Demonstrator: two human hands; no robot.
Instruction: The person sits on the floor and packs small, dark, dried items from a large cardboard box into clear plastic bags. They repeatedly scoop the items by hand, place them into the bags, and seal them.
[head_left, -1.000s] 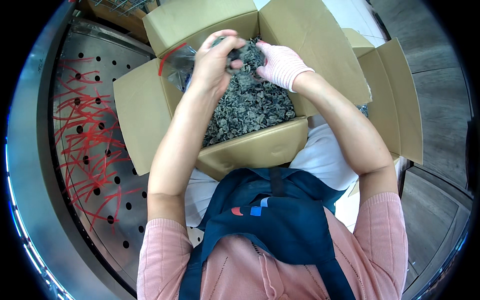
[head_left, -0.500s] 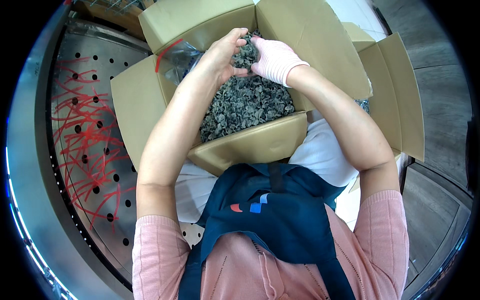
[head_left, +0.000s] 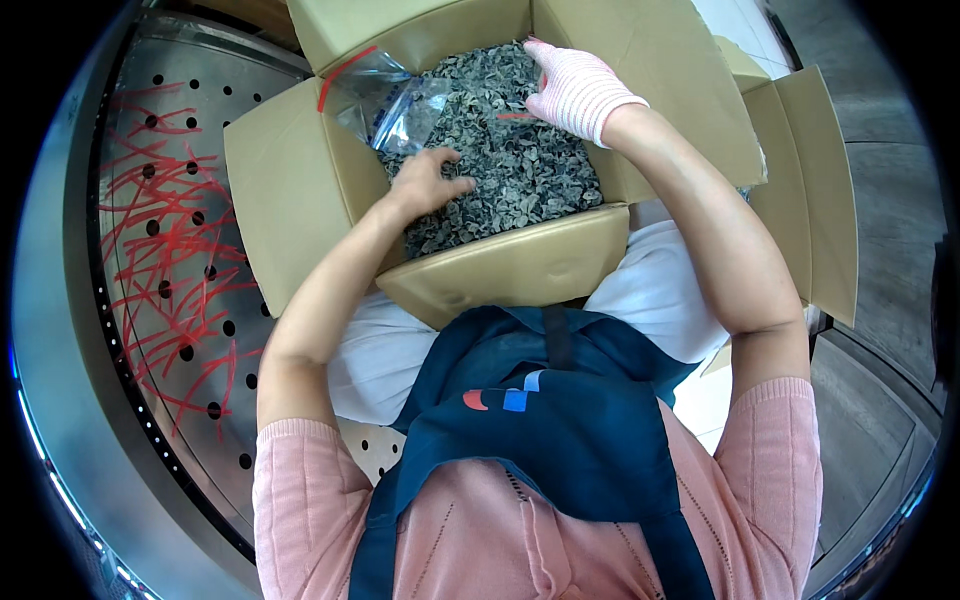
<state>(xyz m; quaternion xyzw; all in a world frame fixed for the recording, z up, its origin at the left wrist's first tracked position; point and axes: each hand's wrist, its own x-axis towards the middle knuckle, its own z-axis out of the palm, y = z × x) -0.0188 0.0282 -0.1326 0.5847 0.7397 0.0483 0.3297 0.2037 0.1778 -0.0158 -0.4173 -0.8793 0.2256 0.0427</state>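
An open cardboard box (head_left: pixel 500 265) stands before me, filled with dark, curled dried pieces (head_left: pixel 520 185) resembling wood ear fungus. My bare left hand (head_left: pixel 428 183) hovers low over them at the box's left side, fingers apart and nothing visible in them. Farther back on the right, my right hand (head_left: pixel 580 92) wears a white-and-pink striped knit glove. Its thumb and fingers hold the edge of a clear plastic bag with a red strip (head_left: pixel 515 116); the bag's body barely shows against the pieces.
More clear bags (head_left: pixel 405 110), one with a red edge, lie in the box's back left corner. A perforated metal panel (head_left: pixel 240 290) with red strips stuck on it is at left. Another open cardboard box (head_left: pixel 805 190) stands at right.
My left hand has come away from my right hand and down toward me, over the dried pieces. My right hand has shifted slightly right. The clear bags at back left are now less covered.
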